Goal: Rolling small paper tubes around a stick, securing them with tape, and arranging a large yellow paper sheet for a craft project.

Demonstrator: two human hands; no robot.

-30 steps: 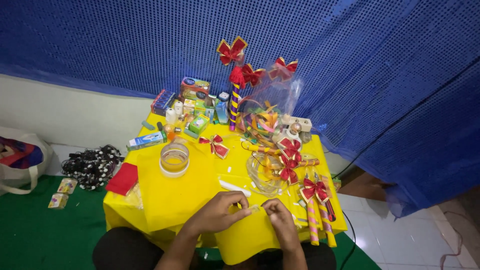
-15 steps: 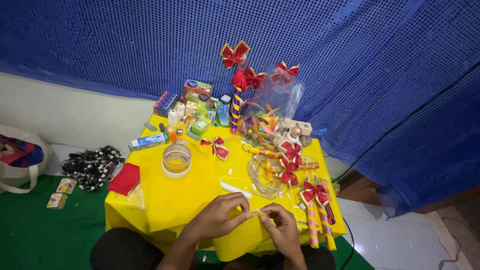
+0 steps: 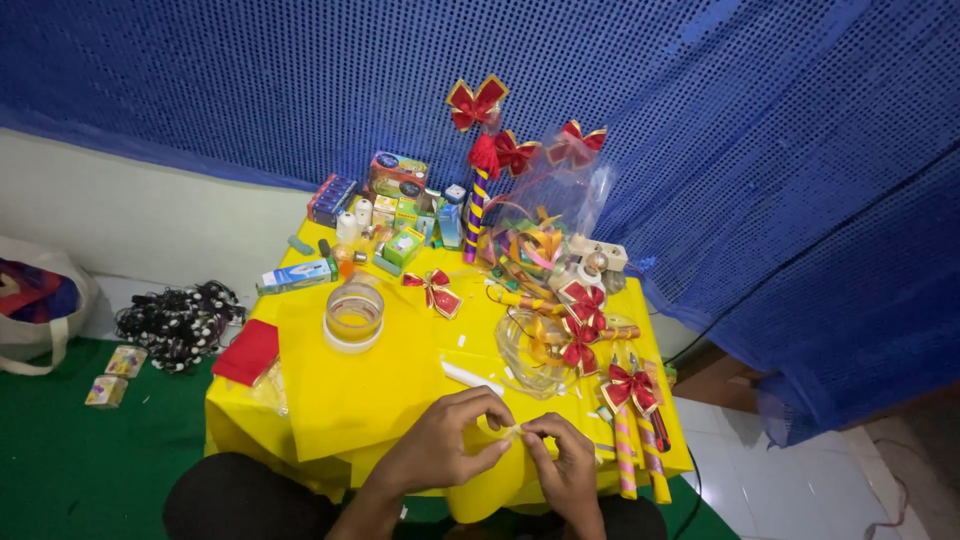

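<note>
Change: against the earlier views both hands sit slightly higher and closer together over the table's near edge; the small piece is now held from both ends.
Left hand point(image 3: 440, 445): fingers curled, thumb and forefinger pinching the yellow strip point(image 3: 510, 432).
Strip: between the fingertips, above the yellow table point(image 3: 340, 390); long axis runs left to right, roughly level.
Right hand point(image 3: 565, 465): pinching its other end.
Beyond: clear tape roll point(image 3: 353, 317), red bows point(image 3: 578, 325).
</note>
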